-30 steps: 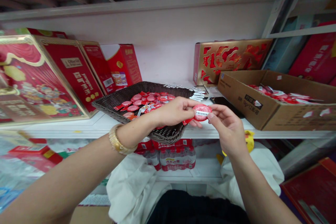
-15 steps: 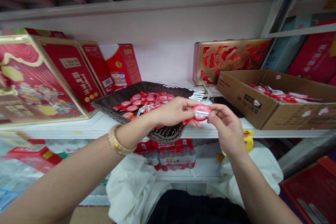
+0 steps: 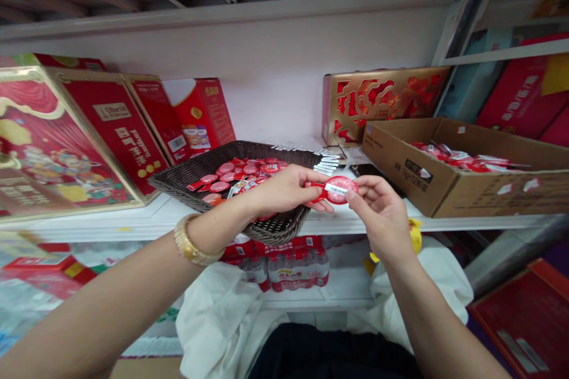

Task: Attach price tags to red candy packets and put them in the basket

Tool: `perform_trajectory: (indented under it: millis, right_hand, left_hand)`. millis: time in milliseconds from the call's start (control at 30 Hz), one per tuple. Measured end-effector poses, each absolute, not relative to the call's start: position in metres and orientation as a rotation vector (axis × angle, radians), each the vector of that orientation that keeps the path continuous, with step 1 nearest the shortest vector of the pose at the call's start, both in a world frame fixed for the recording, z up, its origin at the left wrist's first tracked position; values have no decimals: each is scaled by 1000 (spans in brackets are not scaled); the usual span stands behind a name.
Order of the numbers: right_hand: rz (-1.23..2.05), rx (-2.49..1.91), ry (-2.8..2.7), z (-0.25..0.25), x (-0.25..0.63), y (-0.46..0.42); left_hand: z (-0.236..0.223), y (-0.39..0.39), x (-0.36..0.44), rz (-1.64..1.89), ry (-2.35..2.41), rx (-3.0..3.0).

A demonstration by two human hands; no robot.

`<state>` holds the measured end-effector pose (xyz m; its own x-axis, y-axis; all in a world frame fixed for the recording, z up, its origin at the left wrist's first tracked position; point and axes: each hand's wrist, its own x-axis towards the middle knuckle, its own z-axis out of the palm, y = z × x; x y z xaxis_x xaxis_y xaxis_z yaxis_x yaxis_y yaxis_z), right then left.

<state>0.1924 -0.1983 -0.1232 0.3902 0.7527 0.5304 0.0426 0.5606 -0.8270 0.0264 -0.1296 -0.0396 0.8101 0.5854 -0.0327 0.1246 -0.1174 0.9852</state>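
Between my hands is a round red wrapped snack packet (image 3: 342, 194) with a white barcode sticker across its front. My left hand (image 3: 296, 189) pinches its narrow red end, fingers behind it. With thumb and fingers, my right hand (image 3: 377, 207) grips the packet's right edge, the thumb touching the sticker's end. Under and beside my left hand stands a dark woven basket (image 3: 178, 179) holding several similar red packets (image 3: 227, 176). A row of white sticker strips (image 3: 326, 161) hangs along the basket's back right rim. My left forearm hides part of the basket.
On the white shelf (image 3: 178, 225), a cardboard box (image 3: 400, 180) with red packets stands right, a gold-and-red box (image 3: 382, 100) behind it. Large red gift boxes (image 3: 111, 130) stand left. Bottled drinks (image 3: 297, 269) sit on the shelf below. Metal shelf bars run overhead.
The view has shifted slightly. My left hand now pinches the packet farther left, by its narrow end, showing more of the round part. The packet and its sticker have tilted a little.
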Motion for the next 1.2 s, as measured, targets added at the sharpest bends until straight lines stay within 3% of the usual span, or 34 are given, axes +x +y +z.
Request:
perform_trajectory:
  millis: [200, 367, 533, 700, 867, 1033, 1200]
  right_hand:
    - [389, -954, -1137, -113, 212, -217]
    - [105, -1016, -1087, -87, 255, -230]
    - [-324, -1277, -848, -47, 330, -217]
    - [-473, -1596, -799, -45, 371, -215]
    - [-609, -1489, -1117, -65, 328, -210]
    - [-401, -1269, -1467, -79, 263, -176]
    - [-299, -1322, -1692, -100, 229, -150]
  left_hand:
    - [-29, -139, 33, 384, 696, 1772]
    - [-12, -144, 86, 395, 638, 1663]
    - [22, -128, 150, 576, 481, 1600]
    - [40, -97, 126, 805, 697, 2020]
    - [19, -56, 57, 560, 1204, 2556]
    - [-14, -29, 17, 201, 1378, 2656]
    - [-35, -24, 6, 76, 1504, 2694]
